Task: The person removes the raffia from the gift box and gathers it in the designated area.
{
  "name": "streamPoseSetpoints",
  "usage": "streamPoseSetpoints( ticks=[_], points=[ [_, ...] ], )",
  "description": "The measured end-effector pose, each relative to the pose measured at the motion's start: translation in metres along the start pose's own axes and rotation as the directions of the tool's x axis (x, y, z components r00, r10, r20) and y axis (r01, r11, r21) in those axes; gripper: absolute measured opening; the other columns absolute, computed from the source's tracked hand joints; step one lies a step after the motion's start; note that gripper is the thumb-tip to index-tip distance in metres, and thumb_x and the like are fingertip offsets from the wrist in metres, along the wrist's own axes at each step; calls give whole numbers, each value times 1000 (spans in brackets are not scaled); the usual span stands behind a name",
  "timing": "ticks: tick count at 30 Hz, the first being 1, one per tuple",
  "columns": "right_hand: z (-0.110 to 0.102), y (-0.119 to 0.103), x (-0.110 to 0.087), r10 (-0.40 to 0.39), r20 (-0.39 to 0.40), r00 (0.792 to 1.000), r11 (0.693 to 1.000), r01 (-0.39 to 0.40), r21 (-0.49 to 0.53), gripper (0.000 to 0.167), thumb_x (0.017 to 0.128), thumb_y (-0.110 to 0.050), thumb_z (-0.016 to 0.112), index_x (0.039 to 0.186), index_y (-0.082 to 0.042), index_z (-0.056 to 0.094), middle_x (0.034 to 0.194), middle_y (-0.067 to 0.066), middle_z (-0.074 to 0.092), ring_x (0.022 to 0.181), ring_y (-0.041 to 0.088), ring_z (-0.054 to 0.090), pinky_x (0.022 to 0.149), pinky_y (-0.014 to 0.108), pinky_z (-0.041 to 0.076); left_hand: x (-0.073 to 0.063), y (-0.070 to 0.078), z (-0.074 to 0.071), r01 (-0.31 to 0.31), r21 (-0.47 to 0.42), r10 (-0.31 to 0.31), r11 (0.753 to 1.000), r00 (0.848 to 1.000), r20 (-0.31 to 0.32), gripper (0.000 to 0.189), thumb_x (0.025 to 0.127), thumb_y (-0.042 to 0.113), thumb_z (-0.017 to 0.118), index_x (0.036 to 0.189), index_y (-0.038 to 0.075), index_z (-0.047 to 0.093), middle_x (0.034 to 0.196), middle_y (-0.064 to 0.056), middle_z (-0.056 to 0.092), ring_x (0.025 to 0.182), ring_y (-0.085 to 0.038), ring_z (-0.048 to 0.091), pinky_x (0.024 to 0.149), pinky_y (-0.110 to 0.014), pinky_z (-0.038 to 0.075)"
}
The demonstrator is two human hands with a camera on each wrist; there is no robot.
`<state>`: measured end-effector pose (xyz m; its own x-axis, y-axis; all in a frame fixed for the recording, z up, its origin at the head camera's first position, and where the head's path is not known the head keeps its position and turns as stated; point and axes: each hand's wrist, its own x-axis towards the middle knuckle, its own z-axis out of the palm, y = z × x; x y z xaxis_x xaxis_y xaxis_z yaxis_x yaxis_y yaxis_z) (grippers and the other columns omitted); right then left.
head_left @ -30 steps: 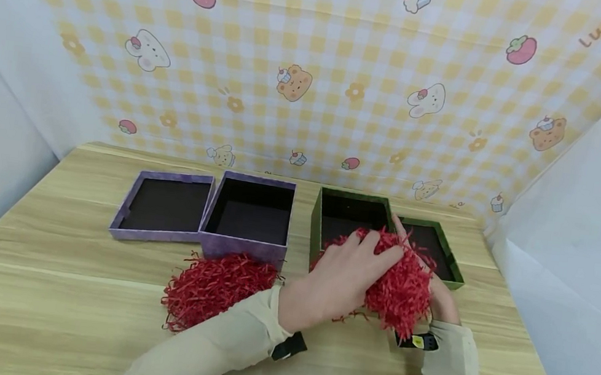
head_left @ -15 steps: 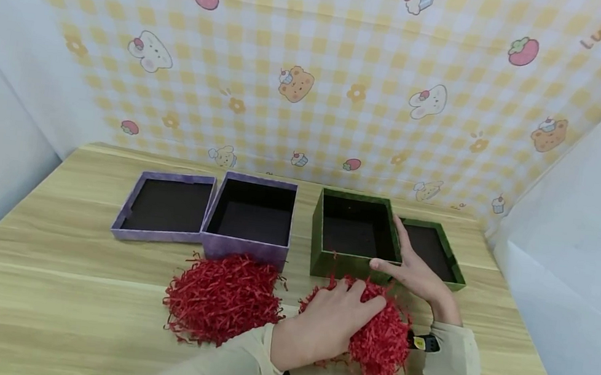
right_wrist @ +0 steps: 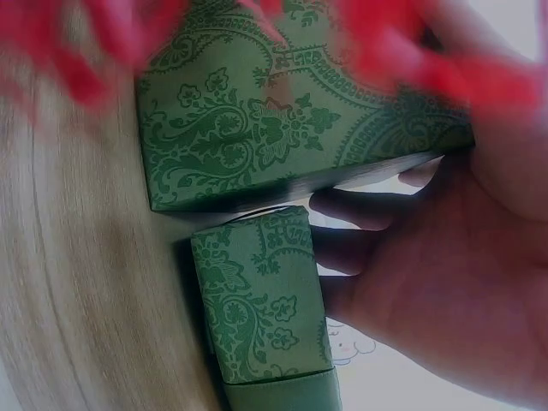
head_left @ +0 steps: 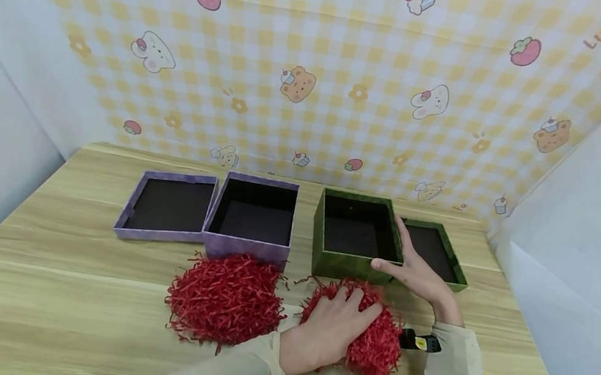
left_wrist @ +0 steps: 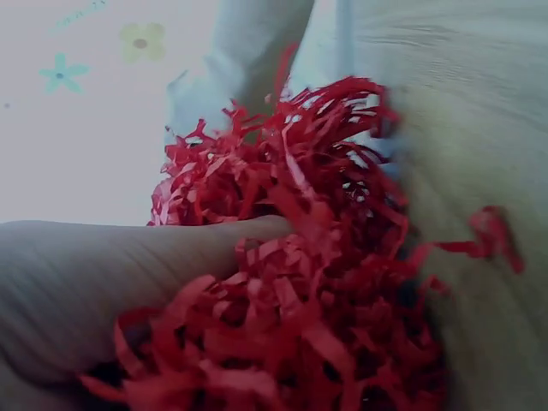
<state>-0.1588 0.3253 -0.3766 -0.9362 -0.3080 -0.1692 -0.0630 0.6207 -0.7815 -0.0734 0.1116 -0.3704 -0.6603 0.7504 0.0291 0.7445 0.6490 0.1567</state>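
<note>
My left hand [head_left: 331, 327] holds a clump of red shredded paper [head_left: 373, 350] down at the table in front of the green box [head_left: 347, 266]. In the left wrist view the thumb presses into the paper strands [left_wrist: 317, 282]. My right hand [head_left: 424, 276] grips the green box's right front corner, thumb on the front and fingers along the right side. The right wrist view shows those fingers between the patterned box [right_wrist: 248, 128] and its green lid [right_wrist: 261, 300]. Inside, the box shows a dark bottom with a few tiny red bits.
A second heap of red shredded paper [head_left: 226, 303] lies left of the hand, before an open purple box [head_left: 246, 248]. The purple lid [head_left: 161, 236] lies inside-up left of that box. Behind the wooden table [head_left: 69, 310] hangs a checked cloth [head_left: 329, 129].
My left hand has carried the clump from the green box's front edge back and down to the table. The right hand, partly hidden before, stays at the box's corner.
</note>
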Motion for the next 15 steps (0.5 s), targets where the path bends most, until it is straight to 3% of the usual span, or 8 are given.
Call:
streamPoseSetpoints(
  ticks=[8, 15],
  points=[
    [1, 0, 2, -16, 6, 1000, 1000, 16, -4, 93, 90, -37, 61, 145, -41, -15, 153, 8, -17, 134, 48, 7, 94, 67, 24, 2, -7, 7, 18, -5, -18, 1000, 998, 57, 99, 66, 43, 82, 146, 23, 27, 134, -11, 41, 118, -30, 45, 73, -42, 50],
    [0, -1, 0, -11, 1, 1000, 1000, 11, 20, 92, 90, -35, 61, 141, -49, -14, 152, 6, -18, 135, 48, 4, 94, 68, 24, 2, -9, 3, 41, -3, -41, 999, 998, 57, 109, 62, 66, 71, 149, 22, 22, 144, -14, 31, 132, -33, 29, 94, -56, 36]
  ],
)
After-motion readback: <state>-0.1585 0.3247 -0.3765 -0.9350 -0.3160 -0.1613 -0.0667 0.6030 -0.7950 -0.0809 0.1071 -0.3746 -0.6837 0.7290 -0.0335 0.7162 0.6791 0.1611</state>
